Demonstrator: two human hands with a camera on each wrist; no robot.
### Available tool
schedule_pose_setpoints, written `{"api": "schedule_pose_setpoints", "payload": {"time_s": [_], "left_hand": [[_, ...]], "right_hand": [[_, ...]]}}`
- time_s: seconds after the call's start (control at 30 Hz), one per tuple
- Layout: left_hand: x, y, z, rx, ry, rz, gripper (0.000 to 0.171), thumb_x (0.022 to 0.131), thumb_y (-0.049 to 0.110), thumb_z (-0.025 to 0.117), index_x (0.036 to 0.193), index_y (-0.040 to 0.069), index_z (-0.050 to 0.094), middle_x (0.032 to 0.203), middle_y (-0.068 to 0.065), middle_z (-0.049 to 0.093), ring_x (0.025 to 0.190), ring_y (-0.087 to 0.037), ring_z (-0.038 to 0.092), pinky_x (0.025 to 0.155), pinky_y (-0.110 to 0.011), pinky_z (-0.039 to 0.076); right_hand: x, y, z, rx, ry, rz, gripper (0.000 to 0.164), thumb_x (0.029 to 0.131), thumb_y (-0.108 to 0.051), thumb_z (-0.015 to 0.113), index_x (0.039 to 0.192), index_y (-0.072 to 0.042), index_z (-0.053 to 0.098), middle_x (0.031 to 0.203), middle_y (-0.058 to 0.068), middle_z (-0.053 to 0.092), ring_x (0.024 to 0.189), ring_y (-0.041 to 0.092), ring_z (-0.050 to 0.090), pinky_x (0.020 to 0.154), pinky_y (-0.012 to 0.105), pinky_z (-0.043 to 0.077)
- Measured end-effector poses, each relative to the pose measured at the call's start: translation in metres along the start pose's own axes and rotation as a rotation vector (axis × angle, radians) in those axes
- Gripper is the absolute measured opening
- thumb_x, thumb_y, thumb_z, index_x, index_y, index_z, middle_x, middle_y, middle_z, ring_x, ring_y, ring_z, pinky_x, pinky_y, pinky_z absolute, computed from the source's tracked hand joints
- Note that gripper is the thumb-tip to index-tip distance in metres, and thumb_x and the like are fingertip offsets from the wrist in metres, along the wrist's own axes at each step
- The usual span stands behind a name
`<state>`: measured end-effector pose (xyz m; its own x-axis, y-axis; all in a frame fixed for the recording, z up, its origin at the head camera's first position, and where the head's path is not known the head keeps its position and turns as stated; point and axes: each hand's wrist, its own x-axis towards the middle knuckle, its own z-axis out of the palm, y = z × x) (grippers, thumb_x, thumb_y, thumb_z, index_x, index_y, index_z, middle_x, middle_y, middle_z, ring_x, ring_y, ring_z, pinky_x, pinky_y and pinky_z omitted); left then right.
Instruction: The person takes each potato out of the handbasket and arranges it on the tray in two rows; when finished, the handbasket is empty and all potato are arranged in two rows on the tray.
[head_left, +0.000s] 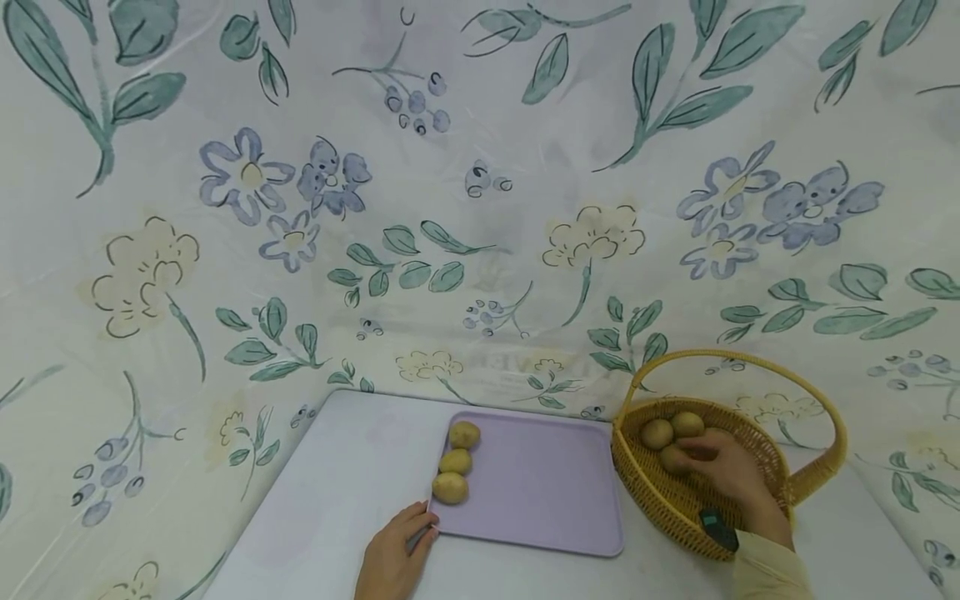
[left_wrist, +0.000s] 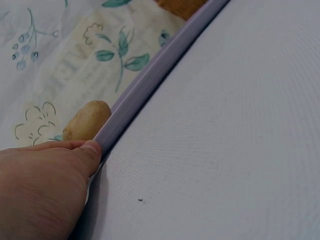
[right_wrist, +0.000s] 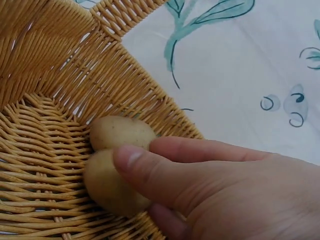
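Observation:
My left hand (head_left: 397,552) pinches the near left corner of a lilac tray (head_left: 540,483); in the left wrist view the thumb lies against the tray's rim (left_wrist: 145,90). Three potatoes (head_left: 451,488) stand in a row along the tray's left side. Inside a wicker basket (head_left: 652,500) to the right, my right hand (head_left: 723,471) holds a potato (right_wrist: 112,182) between thumb and fingers. Another potato (right_wrist: 122,131) sits right behind it in the right wrist view. The head view shows two other potatoes in the basket, one of them at the back (head_left: 687,424).
The basket's tall arched handle (head_left: 742,357) rises over it and comes down at the right. Tray and basket stand side by side on a white table (head_left: 330,475). A floral sheet (head_left: 480,208) hangs behind the table.

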<state>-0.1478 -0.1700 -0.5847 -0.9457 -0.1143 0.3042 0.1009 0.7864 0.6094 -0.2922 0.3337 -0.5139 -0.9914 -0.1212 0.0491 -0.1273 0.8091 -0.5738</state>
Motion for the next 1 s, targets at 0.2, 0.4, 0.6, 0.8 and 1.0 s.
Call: {"api": "schedule_pose_setpoints", "payload": {"time_s": [0.2, 0.4, 0.6, 0.8, 1.0], "left_hand": [[-0.001, 0.000, -0.001, 0.000, -0.017, 0.005, 0.016, 0.090, 0.018, 0.078, 0.105, 0.020, 0.079, 0.126, -0.005, 0.073, 0.118, -0.029, 0.070, 0.101, -0.049, 0.058], [0.000, -0.001, 0.000, -0.003, -0.011, 0.010, 0.016, 0.090, 0.018, 0.077, 0.105, 0.021, 0.079, 0.126, -0.005, 0.073, 0.119, -0.029, 0.070, 0.101, -0.049, 0.058], [0.000, -0.001, 0.000, -0.001, -0.005, 0.019, 0.016, 0.090, 0.018, 0.078, 0.105, 0.021, 0.079, 0.126, -0.005, 0.073, 0.118, -0.030, 0.070, 0.100, -0.049, 0.058], [0.001, -0.001, 0.000, -0.002, 0.001, 0.013, 0.016, 0.089, 0.017, 0.078, 0.105, 0.021, 0.079, 0.125, -0.005, 0.074, 0.118, -0.030, 0.070, 0.101, -0.049, 0.058], [0.000, -0.002, 0.000, -0.003, -0.008, 0.006, 0.016, 0.090, 0.018, 0.077, 0.106, 0.022, 0.079, 0.126, -0.005, 0.073, 0.119, -0.030, 0.070, 0.102, -0.050, 0.058]], "right_hand": [[0.003, -0.001, 0.001, -0.074, -0.102, 0.038, 0.050, 0.089, -0.050, 0.075, 0.124, -0.014, 0.074, 0.137, 0.030, 0.061, 0.121, 0.054, 0.058, 0.092, 0.068, 0.050], [0.003, -0.005, -0.001, -0.086, -0.127, 0.040, 0.052, 0.089, -0.053, 0.074, 0.127, -0.017, 0.072, 0.138, 0.027, 0.062, 0.120, 0.054, 0.059, 0.088, 0.067, 0.051], [0.002, -0.010, -0.002, -0.089, -0.143, 0.024, 0.052, 0.090, -0.049, 0.075, 0.129, -0.015, 0.071, 0.133, 0.026, 0.065, 0.102, 0.040, 0.069, 0.077, 0.051, 0.057], [0.000, -0.010, 0.000, -0.017, -0.163, -0.018, 0.050, 0.090, -0.041, 0.077, 0.128, -0.008, 0.071, 0.129, 0.027, 0.067, 0.107, 0.036, 0.067, 0.086, 0.050, 0.058], [0.000, -0.009, 0.003, 0.025, -0.175, -0.018, 0.048, 0.088, -0.038, 0.080, 0.125, -0.008, 0.073, 0.128, 0.024, 0.069, 0.106, 0.031, 0.065, 0.087, 0.039, 0.057]]}}
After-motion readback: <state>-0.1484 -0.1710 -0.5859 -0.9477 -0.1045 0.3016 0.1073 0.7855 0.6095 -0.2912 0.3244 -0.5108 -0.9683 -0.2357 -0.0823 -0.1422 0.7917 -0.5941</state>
